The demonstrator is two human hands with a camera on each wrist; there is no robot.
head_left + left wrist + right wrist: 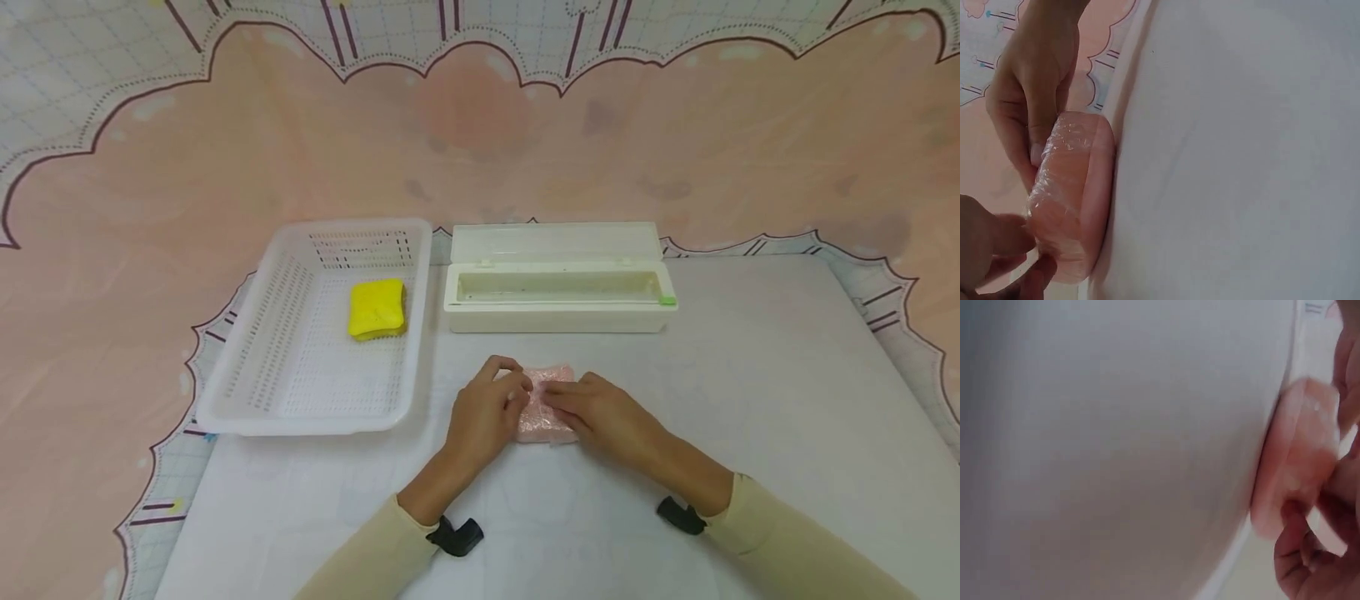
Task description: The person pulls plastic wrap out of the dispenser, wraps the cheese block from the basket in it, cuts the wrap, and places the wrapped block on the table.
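A pink soft-looking block (545,427) wrapped in clear plastic wrap (1063,178) lies on the white-covered table, between the two hands. The left hand (487,415) is at its left side, with thumb and fingertips pinching the wrap near the block's edge. From the other side, the right hand (611,421) reaches over the top, its thumb and fingertips gathered on the wrap there. In the right wrist view the block (1291,450) is blurred, with the right thumb and a finger against its side. Part of the block's top is hidden under the fingers.
A white perforated basket (225,400) stands at the left, holding a yellow block (377,308). Behind the hands is a long white box (558,321) with its lid (555,242) raised and a green tab (667,301) at its right end.
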